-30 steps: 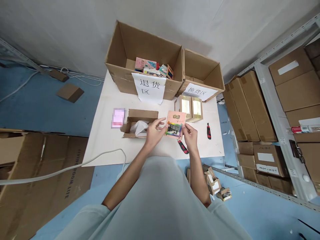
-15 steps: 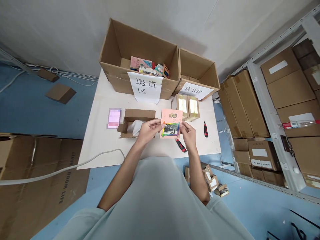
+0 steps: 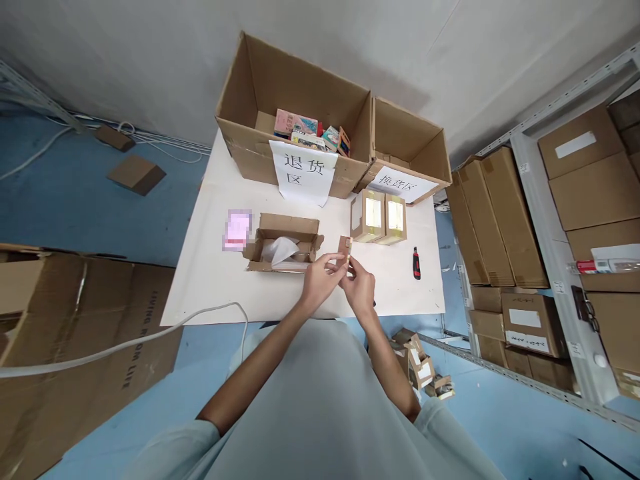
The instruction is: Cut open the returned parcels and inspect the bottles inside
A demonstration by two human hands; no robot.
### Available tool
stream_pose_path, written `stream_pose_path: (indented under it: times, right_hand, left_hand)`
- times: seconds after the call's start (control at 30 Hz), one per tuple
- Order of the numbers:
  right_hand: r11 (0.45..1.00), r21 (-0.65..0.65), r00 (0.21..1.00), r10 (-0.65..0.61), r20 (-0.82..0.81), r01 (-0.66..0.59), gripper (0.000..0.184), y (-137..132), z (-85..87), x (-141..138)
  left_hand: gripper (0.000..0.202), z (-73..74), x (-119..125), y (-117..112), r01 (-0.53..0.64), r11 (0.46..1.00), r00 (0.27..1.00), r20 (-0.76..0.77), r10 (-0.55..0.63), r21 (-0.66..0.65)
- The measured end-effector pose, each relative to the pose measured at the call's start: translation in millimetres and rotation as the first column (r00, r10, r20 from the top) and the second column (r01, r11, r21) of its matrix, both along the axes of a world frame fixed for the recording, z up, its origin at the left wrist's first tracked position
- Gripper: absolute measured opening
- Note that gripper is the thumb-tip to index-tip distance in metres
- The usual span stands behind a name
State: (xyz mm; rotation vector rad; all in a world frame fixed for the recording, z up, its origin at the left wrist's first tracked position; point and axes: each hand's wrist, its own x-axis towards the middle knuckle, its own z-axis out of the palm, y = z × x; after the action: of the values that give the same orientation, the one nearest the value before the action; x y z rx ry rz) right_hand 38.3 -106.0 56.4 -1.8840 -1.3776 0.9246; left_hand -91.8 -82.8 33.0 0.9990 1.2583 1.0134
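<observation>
Change: over the last second the pink booklet goes from face-on to nearly edge-on. Its picture cover, readable half a second ago, is now out of view; a narrow strip of edge shows instead. For the handling this means a different side is presented to the viewer.

Hands: left hand pinches the booklet between thumb and fingers at its lower part; right hand pinches it close beside, fingertips nearly meeting the left's. Booklet is held above the tabletop, just right of the small open box. The red-and-black cutter seen earlier near the right hand is now mostly hidden; only a dark bit shows by the wrist. Another cutter lies farther right, well apart.

Containers:
- Small open box: flaps up, crumpled white wrapping inside.
- Large carton, at the back: several colourful books lying in a loose heap; white paper sign on its front.
- Smaller carton, just beside it: brown cardboard visible low inside, contents otherwise unclear; also signed.
- Two closed boxes, side by side before it: white labels, contents hidden.
</observation>
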Motion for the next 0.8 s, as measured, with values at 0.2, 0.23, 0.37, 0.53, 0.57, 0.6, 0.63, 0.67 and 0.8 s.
stream_pose_path:
  times: [0.2,0.23,0.37,0.53,0.57,0.6,0.63,0.67,0.8]
  right_hand:
    - [0.99,0.003,0.862,-0.121,-0.492,0.14,0.059,6.5,14.7,31.4]
    - [0.989,0.003,0.837,-0.122,-0.533,0.146,0.062,6.8,19.7,35.1]
    - [0.996,-0.005,0.793,-0.077,-0.604,0.093,0.067,7.8,32.5,40.6]
    - [0.998,0.02,0.793,-0.032,-0.609,0.056,0.064,13.7,26.7,42.1]
    - [0.998,0.032,0.795,-0.027,-0.605,0.059,0.062,15.1,25.4,43.3]
    - [0.997,0.044,0.798,-0.024,-0.602,0.063,0.059,16.4,24.9,44.8]
    - [0.996,0.058,0.802,-0.02,-0.597,0.068,0.057,17.6,25.7,46.5]
    - [0.994,0.076,0.808,-0.014,-0.589,0.073,0.053,18.4,27.7,48.5]
    - [0.977,0.211,0.85,0.08,-0.52,0.037,0.033,18.6,44.6,57.0]
  left_hand:
    - [0.066,-8.1,-22.0,11.1,-0.07,0.998,0.995,0.067,0.069,0.004]
    - [0.072,-6.4,-29.3,13.7,-0.049,0.998,0.994,0.094,0.052,-0.032]
    - [0.073,10.6,-49.6,20.4,0.128,0.988,0.974,0.198,-0.109,-0.083]
    - [0.06,31.3,-49.6,25.0,0.176,0.984,0.973,0.157,-0.171,-0.016]
    - [0.059,34.2,-48.6,26.2,0.179,0.984,0.975,0.137,-0.177,-0.002]
    - [0.058,37.2,-47.9,27.5,0.179,0.984,0.977,0.111,-0.18,0.015]
    - [0.057,40.4,-47.5,28.9,0.177,0.984,0.981,0.079,-0.179,0.038]
    - [0.054,44.1,-47.5,30.2,0.172,0.983,0.984,0.04,-0.175,0.067]
    - [0.034,64.2,-48.8,34.4,0.187,0.945,0.981,-0.104,-0.165,0.267]
